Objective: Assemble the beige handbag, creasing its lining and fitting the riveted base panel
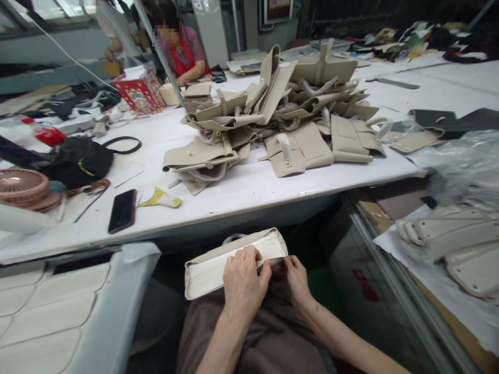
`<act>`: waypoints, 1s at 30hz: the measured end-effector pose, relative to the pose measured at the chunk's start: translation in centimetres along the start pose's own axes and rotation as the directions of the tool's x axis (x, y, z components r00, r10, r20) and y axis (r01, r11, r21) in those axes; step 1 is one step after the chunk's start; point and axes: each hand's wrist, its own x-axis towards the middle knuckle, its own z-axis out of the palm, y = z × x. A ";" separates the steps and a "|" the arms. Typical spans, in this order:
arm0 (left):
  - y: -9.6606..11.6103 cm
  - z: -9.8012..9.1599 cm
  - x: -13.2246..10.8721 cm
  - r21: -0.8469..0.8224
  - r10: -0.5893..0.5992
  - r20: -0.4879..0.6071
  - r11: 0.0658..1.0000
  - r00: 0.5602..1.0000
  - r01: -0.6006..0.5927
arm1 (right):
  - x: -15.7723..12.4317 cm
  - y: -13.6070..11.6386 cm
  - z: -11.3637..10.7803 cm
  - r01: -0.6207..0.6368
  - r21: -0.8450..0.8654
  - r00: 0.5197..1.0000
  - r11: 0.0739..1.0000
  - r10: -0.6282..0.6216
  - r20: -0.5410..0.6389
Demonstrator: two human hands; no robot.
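Observation:
A beige handbag piece (205,272) rests across my lap, its long pale base facing up with a raised rim around it. My left hand (244,275) lies over the near side, fingers curled inward and thumb gripping the rim. At the right-hand corner, my right hand (297,278) pinches the edge between thumb and fingers. Part of a handle loop (234,238) shows behind the far side. The underside of the piece is hidden by my hands and lap.
Beyond the white table's edge (234,205) lie a heap of beige bag parts (300,140), a phone (122,210) and a yellow-and-white scraper (161,198). Pale panels fill a tray (50,306) at left; more panels (463,244) lie at right. A co-worker (189,52) sits across.

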 end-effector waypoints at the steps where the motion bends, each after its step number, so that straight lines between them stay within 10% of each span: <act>1: 0.0 0.0 0.0 -0.008 -0.004 -0.009 1.000 1.000 0.004 | -0.9 -0.5 -1.1 0.077 -0.048 0.997 0.996 -0.076 0.022; 3: 0.0 0.0 -0.2 -0.016 0.002 -0.018 1.000 1.000 -0.002 | -2.9 -1.9 -2.8 0.372 -0.167 0.924 0.913 -0.347 0.158; 5: 0.0 0.0 -0.3 -0.023 0.011 -0.020 1.000 1.000 -0.011 | -4.5 -3.4 -3.4 0.702 -0.234 0.706 0.672 -0.615 0.351; 7: 0.0 0.0 -0.4 -0.028 0.017 -0.020 0.999 1.000 -0.018 | -5.4 -4.5 -3.1 0.867 -0.265 0.498 0.422 -0.719 0.484; 9: 0.0 0.1 -0.4 -0.034 0.022 -0.022 0.999 1.000 -0.022 | -5.5 -5.0 -2.5 0.909 -0.330 0.405 0.256 -0.731 0.549; 19: -1.0 0.0 -1.1 -0.159 0.067 -0.069 0.984 0.995 -0.077 | -4.9 -3.7 -1.6 0.869 -0.494 0.329 -0.011 -0.734 0.594; 30: -3.5 -1.6 -3.2 -0.154 -0.002 -0.157 0.988 0.988 -0.022 | -5.2 -3.0 -0.4 0.843 -0.536 0.343 -0.044 -0.724 0.599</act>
